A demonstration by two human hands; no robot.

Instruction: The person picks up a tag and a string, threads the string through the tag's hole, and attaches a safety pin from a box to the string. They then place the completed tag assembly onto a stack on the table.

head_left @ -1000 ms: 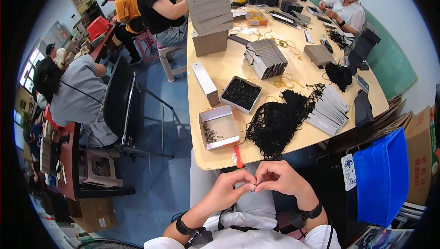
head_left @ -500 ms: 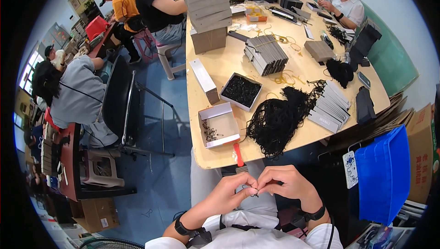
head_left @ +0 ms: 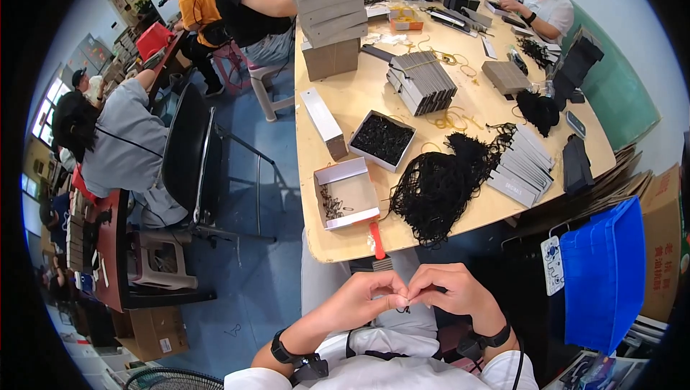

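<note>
My left hand (head_left: 370, 296) and my right hand (head_left: 451, 288) meet over my lap, just off the table's near edge. Thumb and forefinger of each are pinched together, tip against tip. Between them a small black looped piece (head_left: 405, 310) shows below the fingertips; most of it is covered, and its kind is unclear. Ahead lies a heap of black cords (head_left: 430, 200). To its left sits an open white box (head_left: 352, 222) with small metal pins inside. Behind that box stands another white box (head_left: 369, 162) filled with small black pieces.
A red-handled tool (head_left: 376, 240) projects over the table's edge (head_left: 334, 250). Grey tags (head_left: 521, 174) fan out right of the cords. Bundled grey cards (head_left: 422, 82) and stacked grey boxes (head_left: 327, 6) stand farther back. A blue bin (head_left: 602, 275) is at my right. Other people sit around.
My hands stay pinched together, with the fingertips shifted slightly right. The small black piece hangs a little lower. The whole view has shifted slightly.
</note>
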